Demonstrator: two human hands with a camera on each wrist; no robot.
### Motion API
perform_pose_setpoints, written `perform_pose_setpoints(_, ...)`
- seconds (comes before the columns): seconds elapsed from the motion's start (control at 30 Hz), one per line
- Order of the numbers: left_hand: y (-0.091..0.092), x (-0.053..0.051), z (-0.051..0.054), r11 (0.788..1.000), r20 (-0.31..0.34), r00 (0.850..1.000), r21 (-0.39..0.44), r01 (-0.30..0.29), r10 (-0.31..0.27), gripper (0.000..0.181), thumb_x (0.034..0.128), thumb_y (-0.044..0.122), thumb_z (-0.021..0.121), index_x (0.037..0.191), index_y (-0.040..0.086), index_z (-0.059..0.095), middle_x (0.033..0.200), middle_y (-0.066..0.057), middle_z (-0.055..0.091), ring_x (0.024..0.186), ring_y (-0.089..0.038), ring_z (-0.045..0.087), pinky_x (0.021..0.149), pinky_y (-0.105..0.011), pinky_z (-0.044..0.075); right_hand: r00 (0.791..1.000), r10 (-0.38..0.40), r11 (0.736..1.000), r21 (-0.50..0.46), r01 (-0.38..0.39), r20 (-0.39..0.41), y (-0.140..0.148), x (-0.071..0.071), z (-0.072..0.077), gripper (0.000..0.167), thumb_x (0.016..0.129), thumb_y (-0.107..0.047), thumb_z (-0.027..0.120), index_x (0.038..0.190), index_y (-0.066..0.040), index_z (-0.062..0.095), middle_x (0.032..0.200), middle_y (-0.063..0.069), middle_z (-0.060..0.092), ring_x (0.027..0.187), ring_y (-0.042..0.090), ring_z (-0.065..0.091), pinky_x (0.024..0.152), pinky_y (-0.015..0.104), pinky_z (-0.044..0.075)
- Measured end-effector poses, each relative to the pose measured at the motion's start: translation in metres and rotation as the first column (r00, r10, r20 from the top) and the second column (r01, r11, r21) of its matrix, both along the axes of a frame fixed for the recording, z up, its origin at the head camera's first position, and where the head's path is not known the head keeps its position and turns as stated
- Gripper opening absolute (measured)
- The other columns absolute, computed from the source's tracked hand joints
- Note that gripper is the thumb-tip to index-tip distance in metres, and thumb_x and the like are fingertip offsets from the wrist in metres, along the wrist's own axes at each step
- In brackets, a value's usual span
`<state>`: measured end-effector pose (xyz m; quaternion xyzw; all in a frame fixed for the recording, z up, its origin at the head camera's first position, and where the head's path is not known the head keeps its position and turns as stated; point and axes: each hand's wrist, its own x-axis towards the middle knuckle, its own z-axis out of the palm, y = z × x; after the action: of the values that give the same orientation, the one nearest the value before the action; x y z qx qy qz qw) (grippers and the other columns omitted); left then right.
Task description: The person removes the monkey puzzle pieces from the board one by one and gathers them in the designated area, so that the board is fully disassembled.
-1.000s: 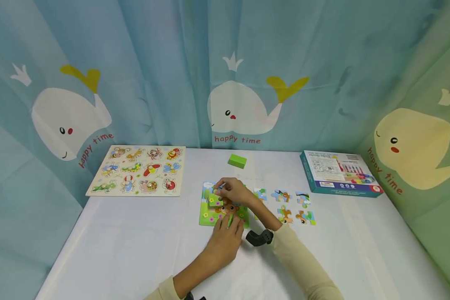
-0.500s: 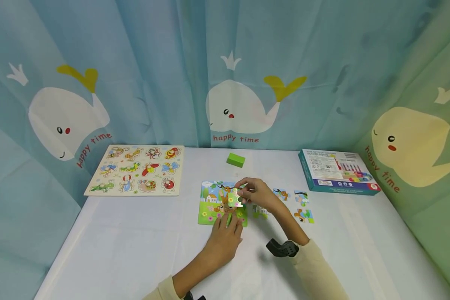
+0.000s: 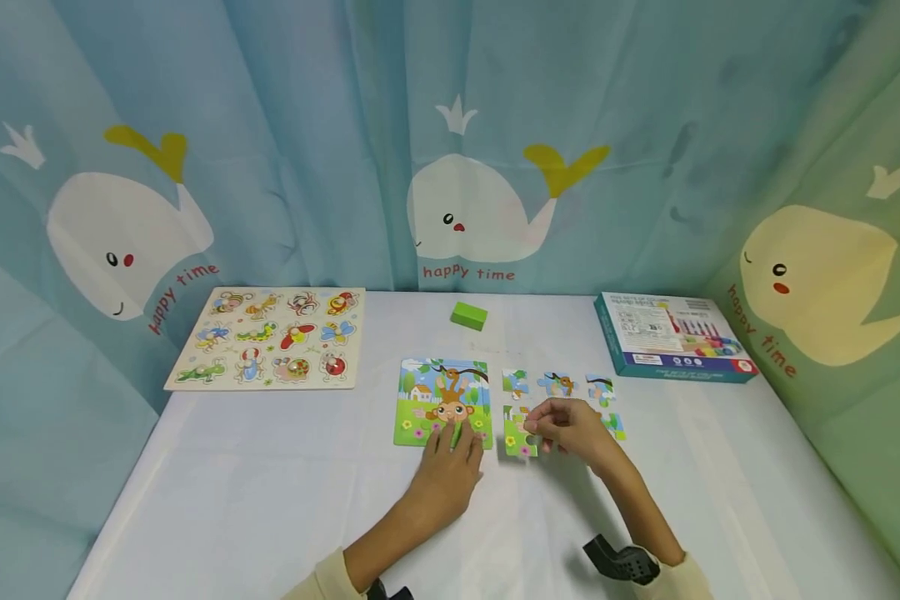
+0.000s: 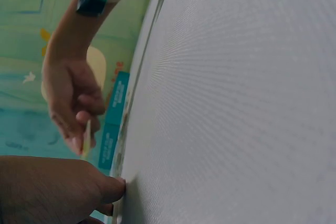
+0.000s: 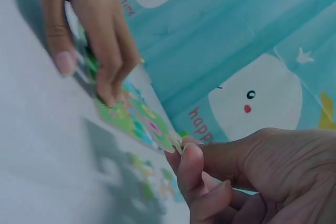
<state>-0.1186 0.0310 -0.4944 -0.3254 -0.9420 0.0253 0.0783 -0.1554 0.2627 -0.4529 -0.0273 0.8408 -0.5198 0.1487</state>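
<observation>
My right hand pinches a jigsaw piece, green with flowers, by its right edge, just right of the picture puzzle board. In the left wrist view the same thin piece is seen edge-on between thumb and fingers. My left hand rests with extended fingers on the front edge of the puzzle board, which shows a monkey, a house and flowers. Its fingers cover part of the board's lower edge. Loose jigsaw pieces lie to the right, among them one with a brown animal; my right hand partly hides others.
An insect peg puzzle lies at the back left. Behind the monkey board sits a green block. A teal-sided box lies at the back right. Blue whale-print curtain borders the white table.
My right hand has moved right, from over the board to beside it, carrying the flowered jigsaw piece and uncovering the board's picture. My left hand has stayed on the board's front edge.
</observation>
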Motion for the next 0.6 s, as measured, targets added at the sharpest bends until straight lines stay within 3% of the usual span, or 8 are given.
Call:
perform_pose_setpoints(0.27,0.000,0.001,0.002,1.000,0.010,1.000,0.001,0.001,-0.001,0.049,0.0995,0.037,0.054,0.138,0.007,0.054,0.141,-0.015,0.050,0.131,-0.037,0.048,0.105,-0.048,0.044,0.998,-0.033,0.999,0.015,0.033,0.045,0.005,0.016,-0.018,0.019,0.091,-0.014,0.069,0.095,0.005,0.065,0.078,0.008,0.069,0.058,0.012,0.058,0.051,0.023,0.042)
perform_pose_setpoints(0.6,0.000,0.001,0.001,1.000,-0.015,1.000,0.015,0.011,-0.011,0.049,0.0975,0.038,0.057,0.136,0.007,0.056,0.139,-0.016,0.052,0.130,-0.037,0.049,0.103,-0.048,0.045,0.998,-0.053,0.998,0.041,0.052,0.019,0.003,0.022,-0.028,0.015,0.090,-0.011,0.069,0.092,0.004,0.067,0.074,0.007,0.068,0.056,0.011,0.054,0.054,0.024,0.046)
